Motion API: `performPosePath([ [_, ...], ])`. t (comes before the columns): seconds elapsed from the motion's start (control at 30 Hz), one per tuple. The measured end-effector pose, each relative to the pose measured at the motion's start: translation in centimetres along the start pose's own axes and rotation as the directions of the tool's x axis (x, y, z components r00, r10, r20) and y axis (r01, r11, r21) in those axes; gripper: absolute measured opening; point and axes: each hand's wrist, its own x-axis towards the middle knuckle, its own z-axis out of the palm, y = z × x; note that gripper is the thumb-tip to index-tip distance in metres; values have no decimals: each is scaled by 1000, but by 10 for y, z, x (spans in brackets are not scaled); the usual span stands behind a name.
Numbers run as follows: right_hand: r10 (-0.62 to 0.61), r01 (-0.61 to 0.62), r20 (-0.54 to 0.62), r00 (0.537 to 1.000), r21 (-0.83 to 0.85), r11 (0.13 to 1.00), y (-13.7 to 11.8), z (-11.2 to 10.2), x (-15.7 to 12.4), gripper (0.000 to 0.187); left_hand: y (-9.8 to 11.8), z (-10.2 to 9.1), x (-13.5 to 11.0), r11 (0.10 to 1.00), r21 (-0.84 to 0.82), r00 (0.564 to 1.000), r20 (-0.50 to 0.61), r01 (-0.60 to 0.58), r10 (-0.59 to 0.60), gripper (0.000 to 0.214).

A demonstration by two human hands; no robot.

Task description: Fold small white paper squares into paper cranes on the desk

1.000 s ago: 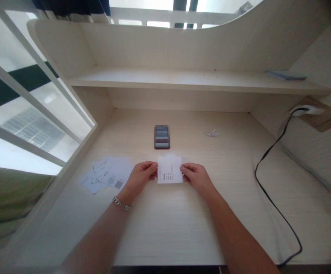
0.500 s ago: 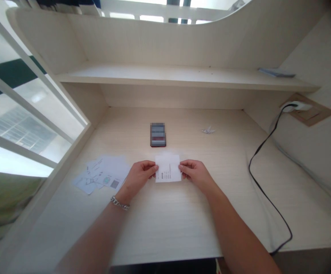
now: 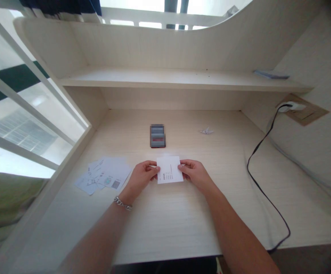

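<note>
Between my hands is a small white sheet of paper [image 3: 170, 169] with lines of print on its lower left part. My left hand [image 3: 143, 174] pinches its left edge between thumb and fingers. On the opposite edge, my right hand [image 3: 195, 173] grips the sheet the same way. Left of my left hand lie several loose printed papers [image 3: 105, 175], overlapping; one shows a dark square code. Beyond the sheet a dark phone-like rectangle [image 3: 157, 136], its face pixelated, lies on the desk. A small crumpled or folded white paper piece [image 3: 207, 131] sits farther right.
The pale wooden desk [image 3: 165, 224] has a shelf [image 3: 154, 78] across its back. A black cable [image 3: 263, 190] runs from a wall socket [image 3: 302, 109] down the right side. White bars [image 3: 25, 95] border the left. A flat item [image 3: 271, 74] rests on the shelf's right end.
The camera view has shifted slightly. Both hands still hold the sheet by its two sides, and the sheet appears a little tilted and slightly farther right in view.
</note>
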Motion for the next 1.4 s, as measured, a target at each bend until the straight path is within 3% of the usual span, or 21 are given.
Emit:
performPosePath([
  [0.13,3,-3,11,1000,15,1000,2,2,0,37,-2,-1,0,1000,13,1000,7,2,-2,38],
  [0.47,-12,12,-15,1000,-31,999,1,1,1,31,2,2,1,1000,4,1000,3,-8,8,25],
  [0.6,-200,196,-5,980,-182,964,-2,-4,-4,17,4,0,-5,964,192,980,-40,-184,195,17],
  [0.7,-378,348,6,926,-406,845,-5,-6,-12,12,4,-1,-12,835,418,916,-14,-358,400,12],
  [0.8,-444,407,73,893,-555,726,-4,-7,-16,21,2,1,-16,683,543,849,116,-489,516,24],
  [0.97,-356,335,158,921,-786,519,0,-11,-20,28,-4,10,-17,507,643,811,366,-575,456,29],
  [1.13,-354,445,313,881,-803,397,1,-17,-41,30,-4,15,-26,454,681,812,410,-575,415,23],
  [1.27,-376,509,371,849,-766,393,7,-18,-51,27,-6,16,-39,483,677,827,383,-555,412,22],
  [1.4,-372,499,352,859,-737,456,13,-18,-48,22,-4,17,-45,565,671,874,317,-480,367,22],
])
